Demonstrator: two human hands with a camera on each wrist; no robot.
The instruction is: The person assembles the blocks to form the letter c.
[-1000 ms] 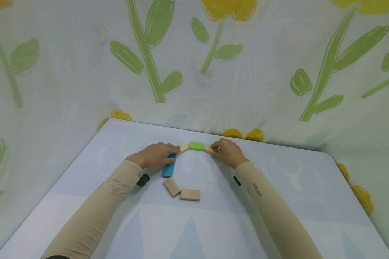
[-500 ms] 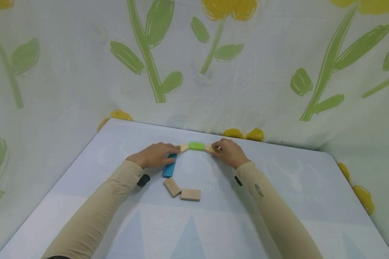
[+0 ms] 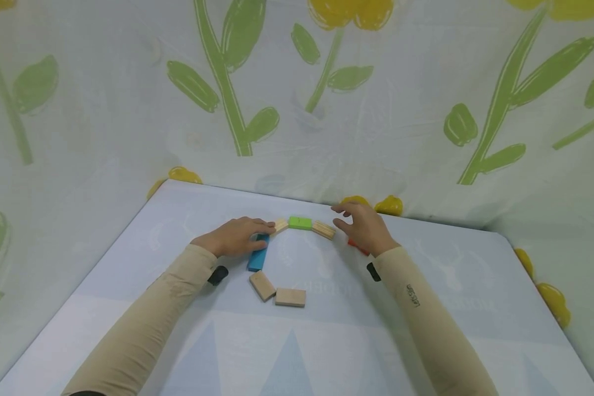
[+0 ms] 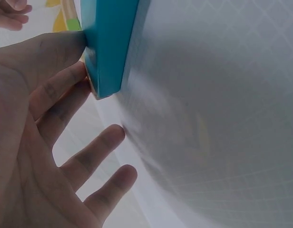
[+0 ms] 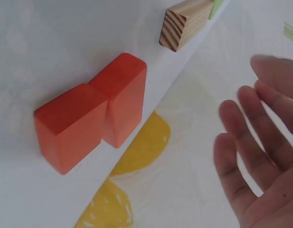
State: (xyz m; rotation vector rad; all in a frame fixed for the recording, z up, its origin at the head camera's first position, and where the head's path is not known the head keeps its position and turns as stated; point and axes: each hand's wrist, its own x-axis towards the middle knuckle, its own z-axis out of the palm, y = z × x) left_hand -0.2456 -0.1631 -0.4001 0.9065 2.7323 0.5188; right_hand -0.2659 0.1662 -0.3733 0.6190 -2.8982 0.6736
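In the head view, my left hand (image 3: 235,236) holds the far end of a blue block (image 3: 258,257), its index fingertip at a pale wooden block (image 3: 280,226). The left wrist view shows the thumb on the face of the blue block (image 4: 106,47) and two fingertips at its end. A green block (image 3: 300,223) lies between that wooden block and a striped-grain wooden block (image 3: 323,230). Right of the latter, my right hand (image 3: 365,226) hovers with loosely bent fingers, holding nothing. It partly covers red blocks (image 3: 358,247); two red blocks (image 5: 73,128) stand touching in the right wrist view.
Two plain wooden blocks (image 3: 262,286) lie nearer, below the blue one, continuing the curved row. The white table (image 3: 425,341) has printed pale triangles. A flower-printed cloth (image 3: 406,110) hangs behind its far edge.
My right hand has let go of the striped-grain wooden block and moved right, its fingers spreading. A red block now shows beneath it. The left hand and the other blocks stay put.
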